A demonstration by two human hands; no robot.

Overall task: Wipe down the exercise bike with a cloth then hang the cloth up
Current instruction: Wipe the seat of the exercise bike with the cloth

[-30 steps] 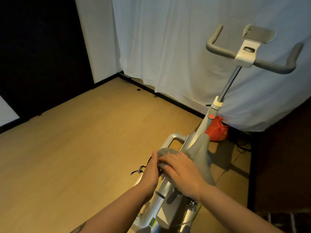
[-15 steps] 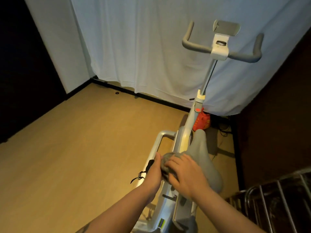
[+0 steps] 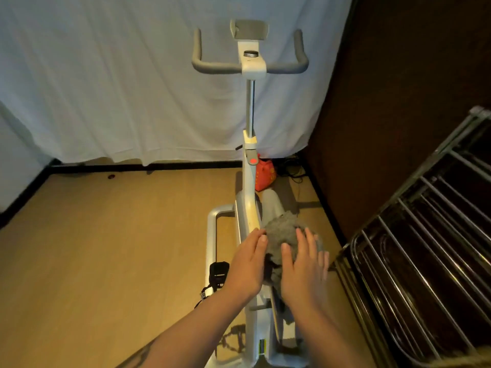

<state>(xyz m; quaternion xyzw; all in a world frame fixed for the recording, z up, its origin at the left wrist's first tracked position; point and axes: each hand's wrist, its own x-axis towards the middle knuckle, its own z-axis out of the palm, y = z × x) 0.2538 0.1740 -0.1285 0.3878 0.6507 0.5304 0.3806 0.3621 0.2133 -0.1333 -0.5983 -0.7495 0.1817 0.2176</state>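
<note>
We saw the fluffy grey cloth [image 3: 281, 237] bunched on the bike [image 3: 251, 197] saddle, btwn both hands. Left hand [image 3: 245, 264] rested flat vs its left side, fingers straight & close together, thumb beside the white frame. Right hand [image 3: 303, 269] lay on top w/ fingers straight, slightly spread, pressing the pile rather than gripping. Bike: smooth white frame, chrome post, curved grey padded handlebars [image 3: 249, 65]. Shiny metal-bar rack [image 3: 425, 235] stood just beside, at right. White wrinkled sheet [image 3: 119, 75] hung behind; wood-look floor [image 3: 106, 248] below.
</note>
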